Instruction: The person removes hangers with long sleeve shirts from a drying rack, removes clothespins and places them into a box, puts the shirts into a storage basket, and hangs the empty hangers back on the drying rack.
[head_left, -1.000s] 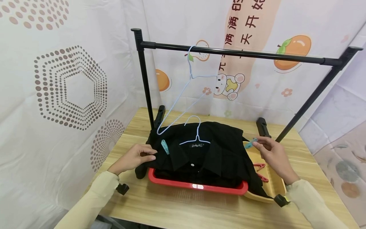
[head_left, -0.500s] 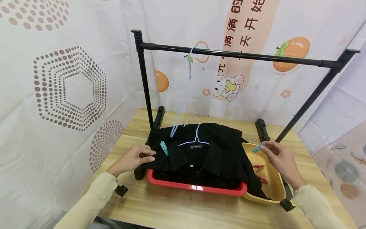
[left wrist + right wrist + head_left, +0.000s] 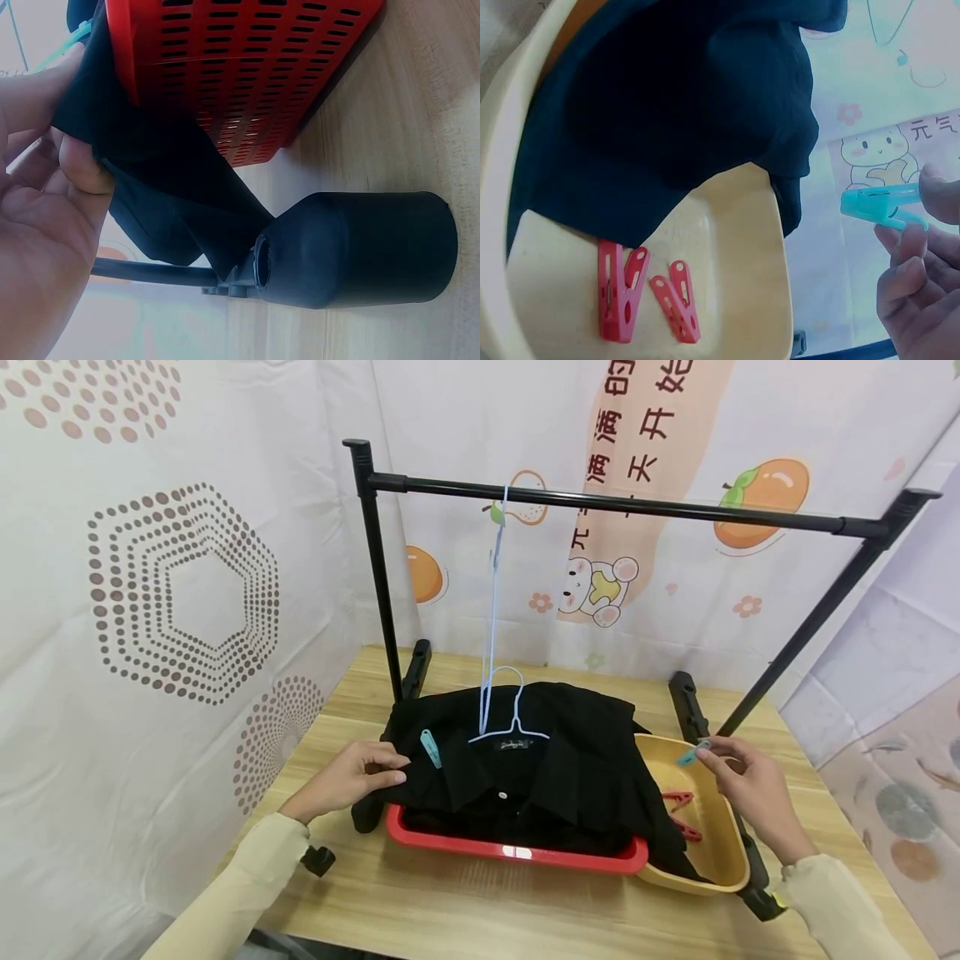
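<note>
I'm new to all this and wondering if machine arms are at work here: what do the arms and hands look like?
They are a person's. The left hand and right hand are bare, with no gloves visible. The left sleeve and right sleeve are pale cream, softly rumpled, and reach about the wrists.

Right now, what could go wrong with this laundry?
The teal peg is pinched at the fingertips of the right hand, so it might slip. The black shirt droops over the red basket into the yellow basin, close to the red pegs; lifting it could snag or scatter them.
</note>
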A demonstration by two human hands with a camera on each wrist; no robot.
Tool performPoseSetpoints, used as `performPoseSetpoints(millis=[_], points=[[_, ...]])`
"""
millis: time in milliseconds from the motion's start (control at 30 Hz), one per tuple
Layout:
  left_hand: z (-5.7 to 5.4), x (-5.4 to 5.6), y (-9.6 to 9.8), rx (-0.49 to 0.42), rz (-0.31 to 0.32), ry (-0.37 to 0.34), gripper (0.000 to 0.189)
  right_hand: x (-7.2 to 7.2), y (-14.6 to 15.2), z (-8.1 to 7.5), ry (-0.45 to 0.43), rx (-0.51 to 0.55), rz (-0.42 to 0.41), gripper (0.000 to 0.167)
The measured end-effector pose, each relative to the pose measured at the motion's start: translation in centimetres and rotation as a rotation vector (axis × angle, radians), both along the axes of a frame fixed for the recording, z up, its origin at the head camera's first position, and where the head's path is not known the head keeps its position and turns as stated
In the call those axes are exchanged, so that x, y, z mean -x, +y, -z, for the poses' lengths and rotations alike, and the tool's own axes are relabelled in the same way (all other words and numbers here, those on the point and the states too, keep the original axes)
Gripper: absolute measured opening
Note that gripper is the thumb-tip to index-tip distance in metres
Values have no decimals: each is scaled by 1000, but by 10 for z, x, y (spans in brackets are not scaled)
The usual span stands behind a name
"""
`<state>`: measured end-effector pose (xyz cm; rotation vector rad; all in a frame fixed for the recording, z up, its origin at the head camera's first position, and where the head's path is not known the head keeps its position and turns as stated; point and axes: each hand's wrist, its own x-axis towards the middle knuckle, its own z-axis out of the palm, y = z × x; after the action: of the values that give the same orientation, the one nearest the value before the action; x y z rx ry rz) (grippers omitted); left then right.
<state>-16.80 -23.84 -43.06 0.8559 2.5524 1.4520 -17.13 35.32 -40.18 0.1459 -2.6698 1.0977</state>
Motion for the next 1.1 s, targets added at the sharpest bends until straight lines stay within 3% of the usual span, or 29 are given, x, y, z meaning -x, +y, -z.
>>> performPoseSetpoints(millis=[167,567,967,1100], points=[[-1,0,0,2,-8,-4,23,0,7,6,26,-10,-1,41],[0,0,-1,3,-14,13,24,-2,24,20,-8,-4,12,44],[0,0,0,-2,-28,-5,23,0,37,33,10,-143,-35,37],[1,0,0,-7,-18,0,23,1,39,39,45,-254,-71,29]])
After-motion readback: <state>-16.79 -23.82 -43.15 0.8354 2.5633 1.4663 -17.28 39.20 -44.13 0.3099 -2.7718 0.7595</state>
